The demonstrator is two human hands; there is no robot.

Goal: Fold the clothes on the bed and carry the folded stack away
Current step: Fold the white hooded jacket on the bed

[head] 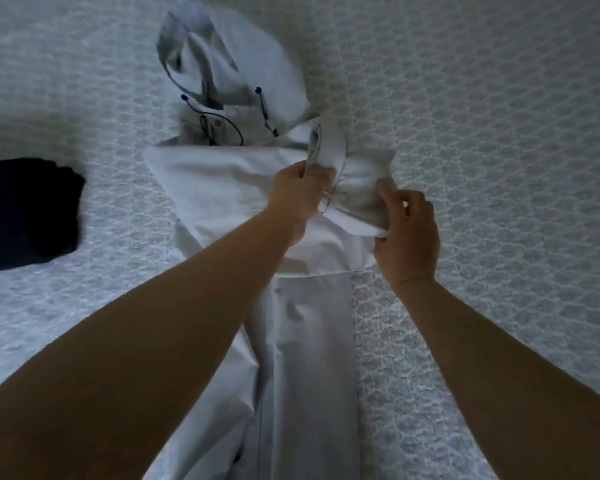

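Both my left hand and right hand pinch the white jacket sleeve mid-fold at bed centre; dark garment at 9 o'clock looks folded, carrying remains.

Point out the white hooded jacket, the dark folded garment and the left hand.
white hooded jacket [219, 174]: head view, on the flat folded panel below the hood.
dark folded garment [25, 213]: head view, on its middle.
left hand [300, 195]: head view, on its back.
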